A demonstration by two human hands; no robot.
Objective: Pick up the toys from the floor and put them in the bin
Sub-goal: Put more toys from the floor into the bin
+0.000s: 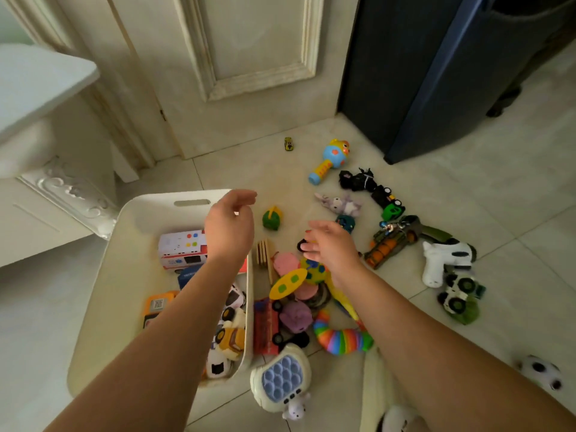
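Observation:
A white bin (131,232) stands on the floor at the left, holding a white toy bus (180,249), an orange toy (157,304) and several small cars. My left hand (229,224) hovers over the bin's right rim, fingers loosely curled, holding nothing. My right hand (332,246) hangs open above a pile of toys: a pink toy (285,263), a yellow surfboard shape (288,283) and a rainbow slug (341,336). A green toy (271,218) lies between the two hands.
More toys lie scattered to the right: a blue-yellow rattle (330,160), black and green trucks (385,199), a white toy animal (444,258) and a pop-it game (282,380) near me. A door (249,57) and a dark bin (436,73) stand behind.

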